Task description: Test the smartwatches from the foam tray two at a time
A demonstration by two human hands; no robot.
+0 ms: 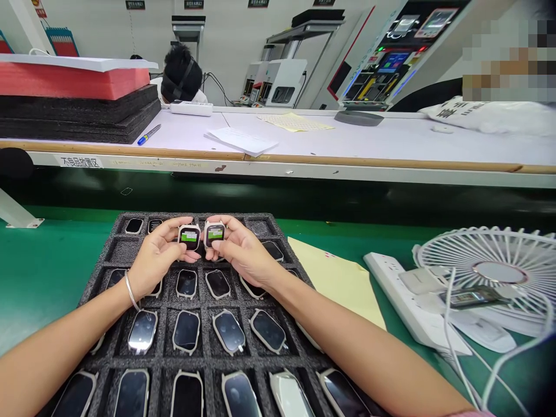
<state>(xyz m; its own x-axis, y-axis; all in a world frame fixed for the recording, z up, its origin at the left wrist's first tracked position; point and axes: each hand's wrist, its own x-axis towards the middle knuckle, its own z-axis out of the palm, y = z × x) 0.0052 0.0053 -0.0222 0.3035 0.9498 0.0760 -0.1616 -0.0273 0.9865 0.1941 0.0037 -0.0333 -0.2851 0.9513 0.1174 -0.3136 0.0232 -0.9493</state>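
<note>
In the head view, my left hand (155, 255) pinches one lit watch (190, 237), my right hand (244, 249) another lit watch (215, 231), both at twelve o'clock over the foam tray (124, 250). Held this near, the cases could knock if a wrist drifts; a slack pinch could drop one onto the stowed watches (186, 284) toward six o'clock.

Lower right: a round white caged fan (499, 271) stood beside a long white plastic power strip (393, 284). Upper left: stacked red and black foam slabs (78, 111) lay near a slim blue pen (149, 134). Upper centre: white paper sheets (241, 140) lay flat.
</note>
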